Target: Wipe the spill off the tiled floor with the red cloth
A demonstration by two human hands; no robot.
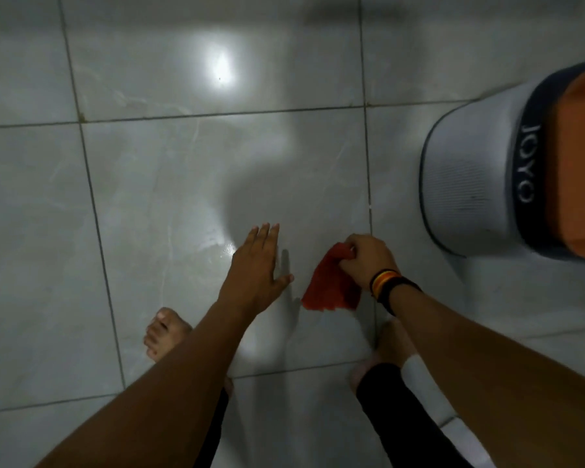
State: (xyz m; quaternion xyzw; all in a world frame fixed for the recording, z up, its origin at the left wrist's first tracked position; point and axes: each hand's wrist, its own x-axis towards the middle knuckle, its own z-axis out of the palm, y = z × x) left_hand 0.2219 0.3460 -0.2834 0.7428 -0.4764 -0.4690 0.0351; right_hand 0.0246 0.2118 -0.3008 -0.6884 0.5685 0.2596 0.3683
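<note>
My right hand [365, 261] is shut on the red cloth [330, 285], which hangs crumpled from my fingers over the grey tiled floor [169, 184]. My left hand [259, 265] is stretched out flat beside it, fingers apart and holding nothing. A faint wet sheen [222, 246], likely the spill, glistens on the tile just left of my left hand. Whether the cloth touches the floor I cannot tell.
A grey bin with a dark band and orange lid [507, 170] stands on the floor at the right. My bare left foot [164, 332] and right foot [390, 346] are planted below my hands. A ceiling light reflects on the tile [221, 67] further ahead.
</note>
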